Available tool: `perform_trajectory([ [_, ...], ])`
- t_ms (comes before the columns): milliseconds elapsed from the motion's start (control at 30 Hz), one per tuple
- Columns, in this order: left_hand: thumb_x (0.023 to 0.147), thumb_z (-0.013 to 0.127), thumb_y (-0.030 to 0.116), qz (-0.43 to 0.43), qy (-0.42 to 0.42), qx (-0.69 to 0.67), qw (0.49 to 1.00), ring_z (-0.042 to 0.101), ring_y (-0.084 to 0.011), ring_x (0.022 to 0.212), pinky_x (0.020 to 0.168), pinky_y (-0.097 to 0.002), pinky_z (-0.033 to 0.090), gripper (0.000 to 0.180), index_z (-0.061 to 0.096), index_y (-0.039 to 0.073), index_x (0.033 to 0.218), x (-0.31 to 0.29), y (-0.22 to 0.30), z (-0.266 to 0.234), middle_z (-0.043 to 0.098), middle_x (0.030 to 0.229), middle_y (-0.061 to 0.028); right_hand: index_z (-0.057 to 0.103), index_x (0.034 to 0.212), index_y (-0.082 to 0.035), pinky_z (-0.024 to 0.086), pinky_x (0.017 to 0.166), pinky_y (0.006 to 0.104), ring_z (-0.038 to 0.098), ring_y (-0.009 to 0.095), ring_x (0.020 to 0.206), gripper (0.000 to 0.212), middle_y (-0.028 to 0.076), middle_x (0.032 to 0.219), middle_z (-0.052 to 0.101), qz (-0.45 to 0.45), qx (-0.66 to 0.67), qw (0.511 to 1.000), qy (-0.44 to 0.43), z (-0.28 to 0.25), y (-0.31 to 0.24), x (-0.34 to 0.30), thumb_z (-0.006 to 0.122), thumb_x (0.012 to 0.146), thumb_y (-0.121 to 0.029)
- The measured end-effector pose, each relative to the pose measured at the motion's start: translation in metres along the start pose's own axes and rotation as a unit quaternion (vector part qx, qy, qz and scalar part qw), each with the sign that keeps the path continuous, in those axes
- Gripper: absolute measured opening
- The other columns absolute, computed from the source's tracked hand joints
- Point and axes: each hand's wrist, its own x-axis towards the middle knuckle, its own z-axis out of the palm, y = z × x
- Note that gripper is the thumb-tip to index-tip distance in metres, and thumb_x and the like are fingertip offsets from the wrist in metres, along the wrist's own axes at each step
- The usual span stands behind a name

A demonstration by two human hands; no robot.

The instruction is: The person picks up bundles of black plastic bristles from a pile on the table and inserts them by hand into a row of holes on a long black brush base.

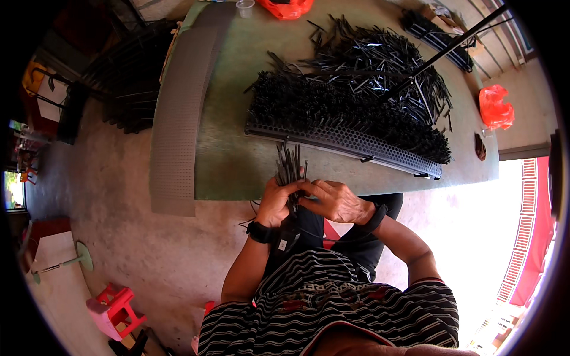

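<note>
My left hand [274, 202] grips a bundle of thin black sticks [289, 168] that stands upright at the near edge of the green table [237, 154]. My right hand [334, 200] rests against the bundle from the right, fingers curled on its lower part. Just beyond the bundle lies a long black perforated strip [350, 142] packed with upright black sticks like a brush. Behind it sits a loose heap of black sticks [380, 59].
A grey perforated sheet [178, 107] lies along the table's left side. Red plastic bags [496, 107] sit at the right and far edges, with a clear cup [244, 7] at the back. A pink stool [113, 308] stands on the concrete floor at lower left.
</note>
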Motion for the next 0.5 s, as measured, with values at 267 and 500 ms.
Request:
perform_trajectory([
  [267,0.079,0.059,-0.003,-0.015,0.022,-0.002,1.0,0.062,-0.0177,0.079,0.071,-0.0285,0.051,0.027,0.058,-0.003,0.105,0.004,-0.007,-0.002,0.064,0.088,-0.0105,0.064,0.09,-0.006,0.051,0.065,0.0285,0.058,0.021,0.087,0.028,0.011,0.108,0.054,-0.032,-0.015,0.999,0.011,0.001,0.003,0.0,0.061,0.062,-0.009],
  [500,0.081,0.06,0.002,-0.069,0.023,0.04,0.997,0.062,-0.019,0.065,0.05,-0.0289,0.05,0.028,0.056,0.001,0.108,0.001,0.002,-0.001,0.063,0.087,-0.0122,0.058,0.092,0.001,0.052,0.059,0.0288,0.065,0.022,0.074,0.021,0.012,0.085,0.063,0.267,0.138,0.914,0.274,0.003,0.013,0.0,0.059,0.073,0.009],
])
